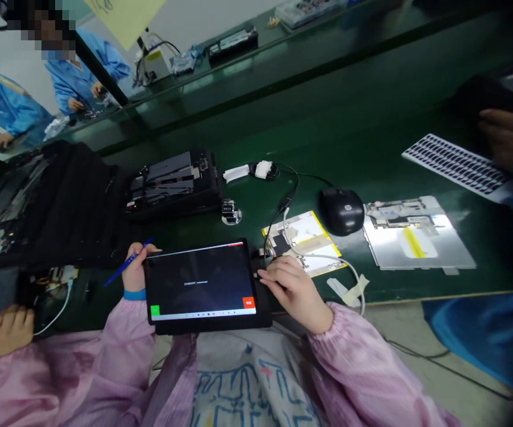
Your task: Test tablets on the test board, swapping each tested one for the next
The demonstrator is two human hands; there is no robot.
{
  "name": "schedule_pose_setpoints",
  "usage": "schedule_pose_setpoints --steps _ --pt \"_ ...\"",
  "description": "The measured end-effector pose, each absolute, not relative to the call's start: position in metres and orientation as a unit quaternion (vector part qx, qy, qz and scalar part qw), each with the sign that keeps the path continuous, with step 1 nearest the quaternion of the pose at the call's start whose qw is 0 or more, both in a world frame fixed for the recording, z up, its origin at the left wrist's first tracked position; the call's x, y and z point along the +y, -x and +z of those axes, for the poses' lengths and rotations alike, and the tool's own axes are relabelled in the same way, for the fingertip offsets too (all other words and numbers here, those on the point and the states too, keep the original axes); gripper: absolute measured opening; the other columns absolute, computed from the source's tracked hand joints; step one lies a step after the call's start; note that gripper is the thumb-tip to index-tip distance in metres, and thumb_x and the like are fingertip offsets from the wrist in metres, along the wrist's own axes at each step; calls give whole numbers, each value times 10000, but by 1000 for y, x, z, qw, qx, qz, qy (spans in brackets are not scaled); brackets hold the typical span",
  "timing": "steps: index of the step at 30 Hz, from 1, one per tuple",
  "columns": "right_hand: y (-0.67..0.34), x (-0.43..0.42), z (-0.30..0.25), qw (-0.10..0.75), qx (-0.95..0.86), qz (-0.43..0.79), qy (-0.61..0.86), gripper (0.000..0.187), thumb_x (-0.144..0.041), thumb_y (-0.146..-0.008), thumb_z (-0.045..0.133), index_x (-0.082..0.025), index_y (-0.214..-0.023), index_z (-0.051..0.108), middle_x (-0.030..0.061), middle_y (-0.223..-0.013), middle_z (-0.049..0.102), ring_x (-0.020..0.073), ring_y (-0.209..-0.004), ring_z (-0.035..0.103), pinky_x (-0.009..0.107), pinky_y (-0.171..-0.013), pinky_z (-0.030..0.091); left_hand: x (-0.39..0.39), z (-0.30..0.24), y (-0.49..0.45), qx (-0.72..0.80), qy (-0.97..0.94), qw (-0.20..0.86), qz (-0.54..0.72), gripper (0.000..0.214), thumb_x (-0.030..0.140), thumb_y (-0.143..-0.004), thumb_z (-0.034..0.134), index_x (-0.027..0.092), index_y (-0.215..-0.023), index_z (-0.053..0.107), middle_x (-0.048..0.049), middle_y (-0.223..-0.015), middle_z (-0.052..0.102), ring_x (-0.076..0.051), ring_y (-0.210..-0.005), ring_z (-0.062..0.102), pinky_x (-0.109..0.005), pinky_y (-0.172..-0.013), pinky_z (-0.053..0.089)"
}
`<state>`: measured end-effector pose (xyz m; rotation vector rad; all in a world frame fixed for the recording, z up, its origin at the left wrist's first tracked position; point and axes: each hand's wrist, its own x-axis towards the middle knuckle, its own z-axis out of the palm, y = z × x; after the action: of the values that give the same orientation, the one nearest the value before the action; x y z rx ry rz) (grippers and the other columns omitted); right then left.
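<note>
A tablet [200,281] with a lit dark screen, a green box and a red box in its lower corners, is held tilted at the table's front edge. My left hand [135,270] grips its left side, with a blue pen [125,264] caught between the fingers and a blue band at the wrist. At the right side of the tablet, my right hand [294,287] is closed, thumb and fingertips pinching a small cable plug [257,273] against the edge. Beside that hand lies a tablet screen panel [318,243] with yellow edges, crossed by a pale cable.
A black mouse [341,210] and a silver panel [420,237] lie to the right. Stacked black trays [171,184] with parts stand behind left. A co-worker's hand [10,329] rests at far left; another person's hand [512,136] is at far right near a label sheet [454,166].
</note>
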<state>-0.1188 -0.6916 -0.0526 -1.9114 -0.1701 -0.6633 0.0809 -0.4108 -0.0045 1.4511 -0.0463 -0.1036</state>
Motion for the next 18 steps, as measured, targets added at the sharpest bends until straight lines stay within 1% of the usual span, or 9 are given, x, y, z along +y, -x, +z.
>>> schedule_pose_setpoints --steps 4,7,11,18 --pt "118 -695 -49 574 -57 -290 764 88 -144 -945 538 -208 -940 599 48 -828 615 202 -762 569 399 -732 477 -414 -3 -82 -10 -663 747 -50 437 250 -575 734 190 -726 328 15 -641 583 -143 -581 612 -246 -559 499" --pt "118 -696 -48 599 -43 -296 743 82 -151 -938 554 -208 -925 611 47 -823 623 199 -766 580 387 -719 487 -413 -4 -85 -11 -662 747 -59 443 244 -581 734 190 -723 317 17 -648 563 -131 -568 601 -228 -528 491" --pt "117 -696 -48 602 -39 -289 743 97 -175 -944 548 -206 -897 627 51 -810 633 200 -752 588 371 -681 498 -411 -5 -87 -14 -655 751 -77 441 231 -606 717 191 -718 293 20 -656 539 -116 -553 584 -219 -518 493" --pt "117 -695 -49 594 -48 -276 754 110 -167 -950 538 -203 -896 626 53 -810 629 203 -757 583 363 -671 496 -413 -4 -87 -3 -664 744 -68 381 225 -605 691 193 -716 329 13 -659 562 -120 -560 588 -206 -501 485"
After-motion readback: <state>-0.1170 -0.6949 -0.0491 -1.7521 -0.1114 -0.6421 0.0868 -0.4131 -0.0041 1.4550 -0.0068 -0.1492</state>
